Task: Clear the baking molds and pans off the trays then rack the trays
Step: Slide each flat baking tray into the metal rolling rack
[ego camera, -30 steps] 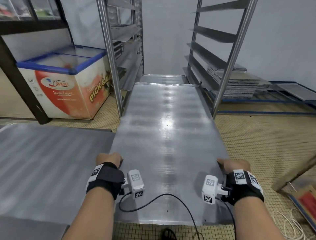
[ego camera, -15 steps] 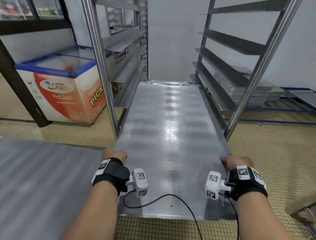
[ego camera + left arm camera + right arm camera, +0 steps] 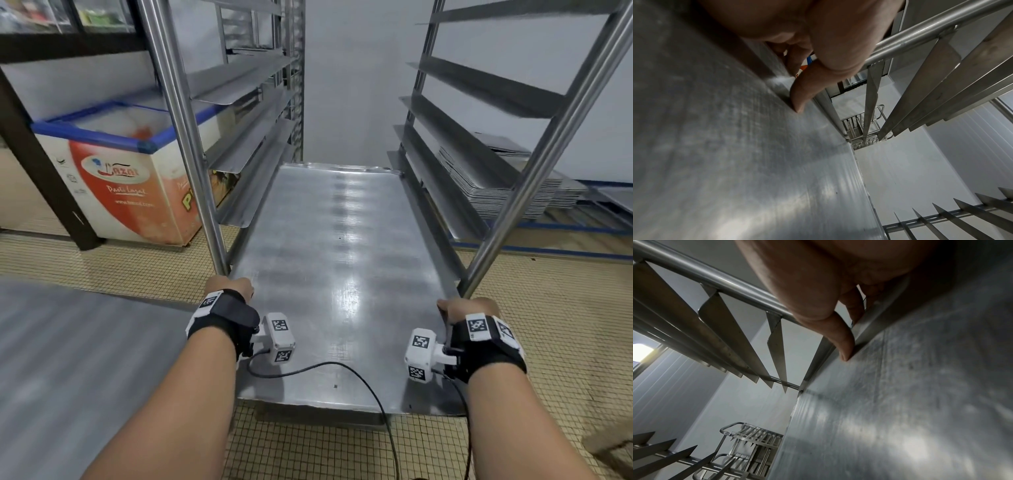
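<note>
A long bare metal tray (image 3: 339, 267) lies most of the way inside the steel rack (image 3: 191, 144), between its side runners. My left hand (image 3: 229, 287) grips the tray's left rim near the rack's front left post. My right hand (image 3: 466, 308) grips the right rim beside the front right post. In the left wrist view the thumb (image 3: 805, 91) presses on the tray's top (image 3: 735, 154) and the fingers curl under its rim. The right wrist view shows the same grip: thumb (image 3: 840, 340) on the tray (image 3: 900, 402), fingers round the edge.
A second metal tray or tabletop (image 3: 78, 359) lies at my lower left. A chest freezer (image 3: 116, 171) stands left of the rack. Stacked trays (image 3: 513, 185) sit on the floor to the right. Empty angled runners (image 3: 479, 82) line both rack sides above the tray.
The tray has slid forward into the rack, and both hands have come up to the rack's front posts. I have stepped closer.
</note>
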### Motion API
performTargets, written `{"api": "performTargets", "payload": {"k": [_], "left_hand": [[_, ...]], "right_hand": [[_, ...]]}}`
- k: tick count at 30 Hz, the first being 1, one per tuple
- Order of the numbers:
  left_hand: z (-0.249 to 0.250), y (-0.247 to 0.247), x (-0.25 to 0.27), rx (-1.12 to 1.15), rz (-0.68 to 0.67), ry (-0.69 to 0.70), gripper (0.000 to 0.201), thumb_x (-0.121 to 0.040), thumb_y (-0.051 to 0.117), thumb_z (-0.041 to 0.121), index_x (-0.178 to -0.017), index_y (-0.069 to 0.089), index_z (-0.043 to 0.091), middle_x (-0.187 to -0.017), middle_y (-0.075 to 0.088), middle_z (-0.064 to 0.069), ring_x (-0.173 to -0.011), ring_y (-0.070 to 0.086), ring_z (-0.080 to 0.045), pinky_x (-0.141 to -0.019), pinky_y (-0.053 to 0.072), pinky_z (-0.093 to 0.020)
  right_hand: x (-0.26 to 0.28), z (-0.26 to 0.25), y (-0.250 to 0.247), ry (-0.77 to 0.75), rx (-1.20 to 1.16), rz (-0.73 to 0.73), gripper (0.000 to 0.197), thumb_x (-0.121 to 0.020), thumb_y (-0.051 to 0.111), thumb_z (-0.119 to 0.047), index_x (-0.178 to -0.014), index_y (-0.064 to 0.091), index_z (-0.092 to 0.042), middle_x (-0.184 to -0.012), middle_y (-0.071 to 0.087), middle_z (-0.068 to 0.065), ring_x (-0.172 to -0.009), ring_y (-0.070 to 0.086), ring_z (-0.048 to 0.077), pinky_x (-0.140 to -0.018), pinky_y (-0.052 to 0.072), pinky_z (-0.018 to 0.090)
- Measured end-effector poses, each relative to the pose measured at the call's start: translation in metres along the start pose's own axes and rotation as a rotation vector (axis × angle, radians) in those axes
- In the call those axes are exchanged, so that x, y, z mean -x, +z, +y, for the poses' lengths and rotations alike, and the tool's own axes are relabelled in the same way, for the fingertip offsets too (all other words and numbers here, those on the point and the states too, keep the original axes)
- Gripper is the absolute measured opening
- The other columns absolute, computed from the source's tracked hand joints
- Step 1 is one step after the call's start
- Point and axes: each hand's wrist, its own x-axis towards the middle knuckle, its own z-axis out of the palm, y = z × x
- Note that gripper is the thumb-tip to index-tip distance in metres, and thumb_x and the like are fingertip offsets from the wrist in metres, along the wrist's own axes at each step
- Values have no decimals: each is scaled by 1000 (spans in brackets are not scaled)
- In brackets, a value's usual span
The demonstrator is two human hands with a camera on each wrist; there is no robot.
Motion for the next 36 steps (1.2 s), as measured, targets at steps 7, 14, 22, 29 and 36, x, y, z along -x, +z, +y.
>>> {"api": "performTargets", "payload": {"k": [7, 14, 22, 29, 36], "left_hand": [[9, 8, -16, 67, -28, 17, 61, -62, 57, 4, -123, 56, -3, -93, 74, -13, -90, 72, -31, -87, 58, -45], [20, -6, 24, 27, -114, 127, 48, -88, 66, 7, -134, 53, -1, -127, 58, -8, -109, 62, -28, -80, 51, -28], [22, -20, 75, -28, -259, 296, 67, -91, 69, 29, -144, 42, -3, -150, 43, -13, -136, 43, -28, -103, 35, -28], [-40, -4, 108, -317, -503, 502, 121, -50, 80, 77, -152, 29, 34, -161, 28, 1, -147, 29, -25, -120, 20, -51], [-69, 13, 119, -1058, -306, 854, 123, -50, 75, 79, -151, 14, 45, -165, 0, 6, -151, -11, -31, -111, -5, -73]], "right_hand": [[-11, -9, 3, -16, -10, -3, 31, -78, 66, -7, -107, 63, 1, -84, 71, 19, -73, 70, 32, -60, 52, 31], [-9, -16, 1, -17, -133, -30, 30, -84, 68, -3, -112, 62, 4, -86, 70, 14, -69, 66, 26, -54, 50, 28], [26, -12, 0, -54, -202, -100, 70, -66, 86, -25, -125, 54, -6, -95, 58, 10, -86, 61, 38, -78, 59, 48], [70, 23, -18, -315, 8, -195, 84, -62, 88, -49, -132, 58, -14, -137, 56, 8, -124, 53, 30, -103, 44, 44], [103, 56, -20, -676, 253, -578, 112, -37, 94, -55, -138, 50, -34, -154, 31, -15, -140, 35, 9, -109, 42, 34]]}}
